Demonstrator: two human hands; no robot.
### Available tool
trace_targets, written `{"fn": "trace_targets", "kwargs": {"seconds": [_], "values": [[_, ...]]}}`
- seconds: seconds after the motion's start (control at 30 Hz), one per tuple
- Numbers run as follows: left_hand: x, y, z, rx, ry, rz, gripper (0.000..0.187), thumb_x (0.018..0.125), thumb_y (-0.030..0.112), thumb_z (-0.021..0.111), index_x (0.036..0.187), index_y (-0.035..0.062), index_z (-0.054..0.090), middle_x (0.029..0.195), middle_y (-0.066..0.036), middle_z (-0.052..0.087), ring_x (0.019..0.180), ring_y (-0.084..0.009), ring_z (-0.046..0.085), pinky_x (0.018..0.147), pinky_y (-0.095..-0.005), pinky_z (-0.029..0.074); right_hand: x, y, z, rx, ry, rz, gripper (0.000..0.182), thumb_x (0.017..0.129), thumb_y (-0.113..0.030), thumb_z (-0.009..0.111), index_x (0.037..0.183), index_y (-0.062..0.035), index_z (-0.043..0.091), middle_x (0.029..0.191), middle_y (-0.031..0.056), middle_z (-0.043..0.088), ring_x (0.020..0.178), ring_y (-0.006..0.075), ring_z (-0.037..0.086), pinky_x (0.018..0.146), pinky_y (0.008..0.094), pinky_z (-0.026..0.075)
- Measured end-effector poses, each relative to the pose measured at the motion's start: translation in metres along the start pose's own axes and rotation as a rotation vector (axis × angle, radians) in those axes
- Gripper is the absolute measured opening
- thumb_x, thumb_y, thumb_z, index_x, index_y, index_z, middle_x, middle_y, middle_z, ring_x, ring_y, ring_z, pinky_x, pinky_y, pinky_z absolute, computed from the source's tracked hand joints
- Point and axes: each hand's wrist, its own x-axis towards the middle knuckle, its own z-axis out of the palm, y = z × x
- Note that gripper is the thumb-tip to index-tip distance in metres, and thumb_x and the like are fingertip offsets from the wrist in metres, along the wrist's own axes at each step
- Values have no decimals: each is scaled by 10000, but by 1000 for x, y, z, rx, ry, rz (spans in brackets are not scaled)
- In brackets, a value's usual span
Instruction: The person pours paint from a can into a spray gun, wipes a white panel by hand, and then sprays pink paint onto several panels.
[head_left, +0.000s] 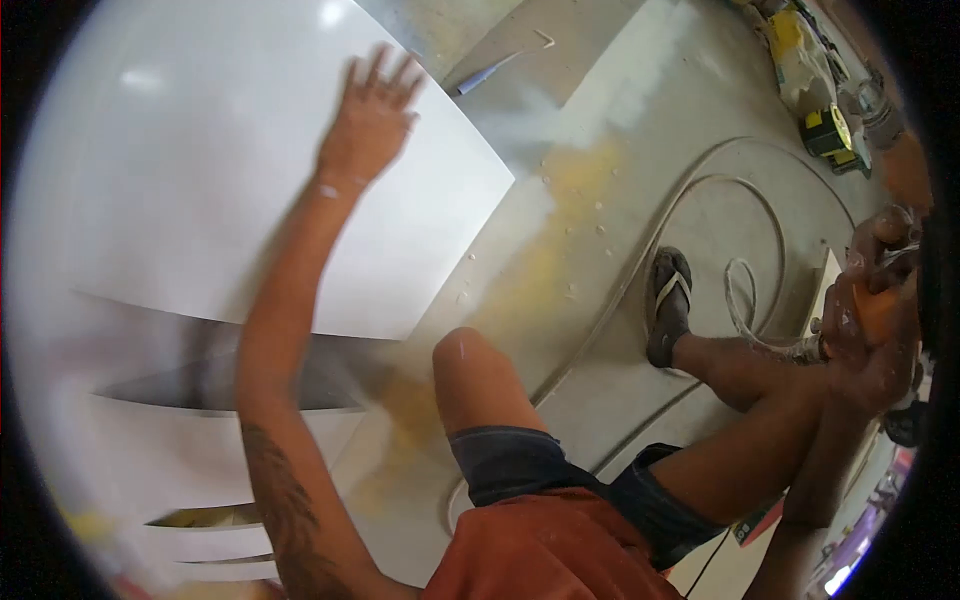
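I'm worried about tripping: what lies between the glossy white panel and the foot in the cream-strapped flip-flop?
In the head view, a yellow floor stain, small pale spots and, nearest the foot, a long greyish hose.

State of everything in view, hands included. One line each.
Left hand: open, fingers spread over the white panel; contact unclear.
Right hand: bent at the right edge, by an orange item; grip unclear.
White panel: glossy, reflecting light.
Hose: looped on the floor.
Floor: stained yellow in patches.
Blue-handled tool: lying down.
Flip-flop: worn on the foot.
Black-and-yellow can: open or shut, unclear.
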Motion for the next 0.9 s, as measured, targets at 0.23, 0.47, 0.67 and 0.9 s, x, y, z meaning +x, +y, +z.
{"fn": "trace_targets", "kwargs": {"seconds": [0.23, 0.47, 0.67, 0.9], "values": [[-85, 147, 86, -102, -307, 481, 515, 957, 216, 313, 1450, 68, 327, 1555, -61, 228, 1448, -241, 143, 1189, -422, 49, -5, -1, -18, -57, 79, 20, 370, 1017, -297, 413, 1188, 30, 400, 937, 111, 513, 416, 25, 386, 320, 164, 283], [-211, 81, 36, -541, -535, 481, 552, 870, 231, 554, 1389, 88, 433, 1528, -67, 289, 1416, -197, 242, 1181, -378, 162, -6, -6, 22, -25, 85, 11, 368, 1017, -298, 414, 1184, 29, 404, 913, 101, 514, 408, 21, 370, 318, 166, 275], [-115, -93, -91, 72, -118, -124, 681, 867, 397, 598, 1454, 179, 329, 1529, 5, 289, 1423, -213, 225, 1158, -471, 181, -23, -5, 11, 52, 51, -15, 366, 1018, -299, 416, 1181, 29, 408, 893, 92, 515, 402, 17, 357, 317, 168, 267], [-90, -45, -68, -4, -58, -405, 763, 885, 436, 567, 1453, 20, 273, 1539, -126, 229, 1435, -261, 178, 1161, -461, 170, -26, -6, 34, 62, 71, -114, 365, 1018, -300, 417, 1177, 28, 413, 869, 81, 517, 394, 13, 341, 316, 170, 258]]}}
